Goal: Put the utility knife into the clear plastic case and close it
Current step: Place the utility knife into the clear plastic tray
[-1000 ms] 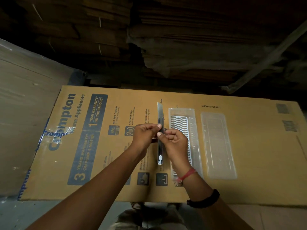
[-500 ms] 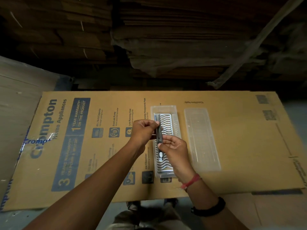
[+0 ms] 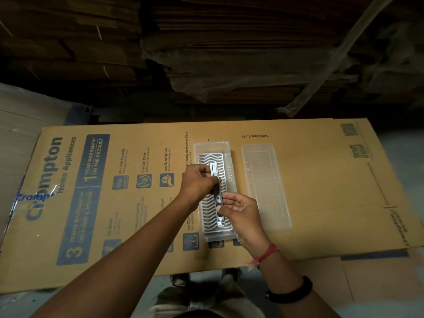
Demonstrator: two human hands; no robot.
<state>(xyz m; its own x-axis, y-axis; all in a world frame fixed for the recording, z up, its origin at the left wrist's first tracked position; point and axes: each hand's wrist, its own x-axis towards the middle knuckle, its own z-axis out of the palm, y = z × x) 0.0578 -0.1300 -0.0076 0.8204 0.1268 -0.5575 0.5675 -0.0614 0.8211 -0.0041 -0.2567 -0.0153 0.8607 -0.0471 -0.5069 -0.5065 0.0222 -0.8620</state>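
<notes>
The utility knife [image 3: 216,187] is held lengthwise just above the open clear plastic case [image 3: 231,180]. The left hand [image 3: 198,182] pinches its far part and the right hand [image 3: 239,211] pinches its near part. The placing step seems in hand; next the knife must go down flat, then the lid [image 3: 266,187], lying beside on the cardboard [image 3: 321,180], goes on.

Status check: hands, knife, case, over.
Left hand and right hand both grip utility knife over open case tray. Lid lies apart, right of tray. Nothing blocking.
</notes>
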